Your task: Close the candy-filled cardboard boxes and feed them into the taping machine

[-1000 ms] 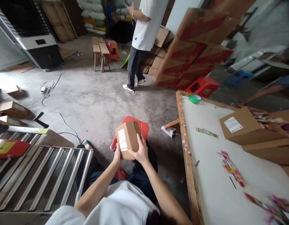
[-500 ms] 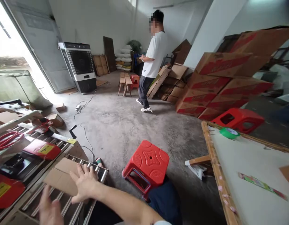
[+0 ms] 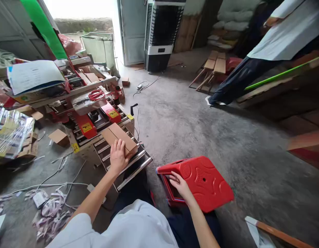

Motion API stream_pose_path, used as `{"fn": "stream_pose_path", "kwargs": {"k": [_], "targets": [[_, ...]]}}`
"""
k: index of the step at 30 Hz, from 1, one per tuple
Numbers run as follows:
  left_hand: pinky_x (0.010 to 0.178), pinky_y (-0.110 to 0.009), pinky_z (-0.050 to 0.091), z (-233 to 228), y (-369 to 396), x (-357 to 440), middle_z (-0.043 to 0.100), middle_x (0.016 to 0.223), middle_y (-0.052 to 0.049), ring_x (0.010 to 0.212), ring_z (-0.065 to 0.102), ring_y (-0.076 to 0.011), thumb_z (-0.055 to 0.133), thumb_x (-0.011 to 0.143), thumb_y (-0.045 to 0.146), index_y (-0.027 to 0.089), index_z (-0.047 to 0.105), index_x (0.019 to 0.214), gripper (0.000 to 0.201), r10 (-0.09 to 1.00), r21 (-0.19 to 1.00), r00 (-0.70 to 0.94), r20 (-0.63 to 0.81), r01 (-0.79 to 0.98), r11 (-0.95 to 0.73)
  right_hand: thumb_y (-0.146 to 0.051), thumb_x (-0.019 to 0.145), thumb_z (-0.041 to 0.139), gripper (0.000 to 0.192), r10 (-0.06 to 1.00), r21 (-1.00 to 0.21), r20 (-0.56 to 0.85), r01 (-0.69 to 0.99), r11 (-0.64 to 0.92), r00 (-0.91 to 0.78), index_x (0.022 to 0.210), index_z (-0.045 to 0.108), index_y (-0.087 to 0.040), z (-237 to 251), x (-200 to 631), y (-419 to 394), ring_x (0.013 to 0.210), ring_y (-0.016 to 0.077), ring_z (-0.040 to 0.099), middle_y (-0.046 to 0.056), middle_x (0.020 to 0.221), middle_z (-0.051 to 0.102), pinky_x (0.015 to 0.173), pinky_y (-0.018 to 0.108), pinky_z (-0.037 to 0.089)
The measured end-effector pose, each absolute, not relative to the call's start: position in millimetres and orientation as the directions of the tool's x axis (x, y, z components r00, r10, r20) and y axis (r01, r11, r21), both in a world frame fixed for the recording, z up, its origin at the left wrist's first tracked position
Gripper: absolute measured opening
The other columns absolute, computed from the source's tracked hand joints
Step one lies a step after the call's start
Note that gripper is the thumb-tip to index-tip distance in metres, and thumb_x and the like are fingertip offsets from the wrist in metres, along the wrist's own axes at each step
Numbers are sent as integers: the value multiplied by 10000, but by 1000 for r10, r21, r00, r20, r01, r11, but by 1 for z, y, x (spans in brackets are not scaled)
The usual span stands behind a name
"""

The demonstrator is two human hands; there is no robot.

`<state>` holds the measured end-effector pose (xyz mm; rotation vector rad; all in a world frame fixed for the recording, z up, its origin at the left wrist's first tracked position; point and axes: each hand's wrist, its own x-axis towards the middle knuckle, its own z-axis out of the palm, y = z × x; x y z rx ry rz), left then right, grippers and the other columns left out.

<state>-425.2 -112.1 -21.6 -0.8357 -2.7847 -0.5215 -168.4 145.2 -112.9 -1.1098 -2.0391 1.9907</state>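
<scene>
A small closed cardboard box (image 3: pixel 118 136) lies on the metal rollers of a short conveyor (image 3: pixel 135 170). My left hand (image 3: pixel 118 157) rests on the near part of the box, fingers lying flat along its top and the thumb by its near side. To the right, my right hand (image 3: pixel 178 184) hovers at the edge of a red plastic stool (image 3: pixel 206 179), fingers loosely extended and holding nothing. Whether its fingertips touch the stool I cannot tell. Just beyond the box stand the red guards of a box-sealing machine (image 3: pixel 111 113).
Red-handled scissors (image 3: pixel 96 95) lie on the machine's frame. Cables and tape scraps (image 3: pixel 49 213) cover the floor at left, near an open carton (image 3: pixel 58 137). An air cooler (image 3: pixel 161 38) stands by the doorway. A person (image 3: pixel 273 44) stands at upper right, near a wooden bench (image 3: pixel 215 63).
My view has swung left. My right hand has left the box and moved across to the stool, while my left hand has come onto the box.
</scene>
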Motion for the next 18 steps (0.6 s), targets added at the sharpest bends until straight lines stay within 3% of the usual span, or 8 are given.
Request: {"fn": "stream_pose_path", "kwargs": {"k": [3,7,10,11,13,14,16,18], "targets": [[1198,-514,210,-18,-123,-480,414,1533,-190,1457,301,-370,638,829,419,90,465,1416,695,507,215,-809,297,574,790,-542,496,788,713,571,-854,-504,473,-217,-648,1097,694,-171,-135,-139,152,1172,346,642,180,1157,711,987,466,526],[1168,-511,270,-1,-153,-585,442,1491,-250,1425,349,-378,608,818,452,19,478,1366,710,513,164,-804,300,573,803,-573,487,777,671,609,-823,-551,492,-283,-570,1039,709,-197,-141,-130,145,1144,356,652,166,1109,727,920,468,547],[1147,-543,264,3,-169,-648,405,1525,-196,1458,272,-376,368,902,588,-2,410,1396,770,574,162,-785,235,614,773,-536,478,782,625,662,-849,-513,437,-296,-547,987,716,-179,-143,-135,137,1090,327,678,159,1050,740,938,432,536],[1132,-571,254,1,-169,-657,333,1567,-176,1461,255,-377,248,924,618,8,396,1396,785,531,159,-799,281,584,796,-516,478,784,608,688,-862,-492,411,-298,-534,975,717,-173,-143,-136,135,1076,314,684,153,1035,742,935,411,536],[1132,-612,200,-11,-161,-646,117,1648,-138,1497,170,-344,101,974,543,86,312,1457,698,411,182,-777,477,545,819,-481,497,784,567,730,-876,-467,375,-305,-499,965,718,-169,-145,-133,128,1039,296,693,139,1004,742,879,378,553],[1141,-619,185,-21,-153,-627,58,1659,-138,1513,122,-333,155,987,525,121,226,1503,659,401,201,-741,538,576,793,-467,516,779,540,744,-877,-465,368,-310,-480,963,718,-170,-146,-130,124,1007,291,699,129,978,742,831,369,562],[1169,-590,210,-47,-129,-568,123,1652,-163,1519,142,-326,353,979,485,158,211,1521,649,461,267,-677,573,686,677,-434,553,767,473,760,-871,-472,371,-323,-446,945,718,-173,-149,-121,115,897,277,711,105,886,736,724,354,564],[1175,-568,272,-78,-96,-498,269,1600,-206,1496,240,-342,466,945,419,167,289,1495,631,618,358,-591,518,806,470,-385,586,743,401,769,-864,-479,381,-329,-423,924,720,-171,-150,-112,108,774,247,704,77,790,718,660,336,549]]}}
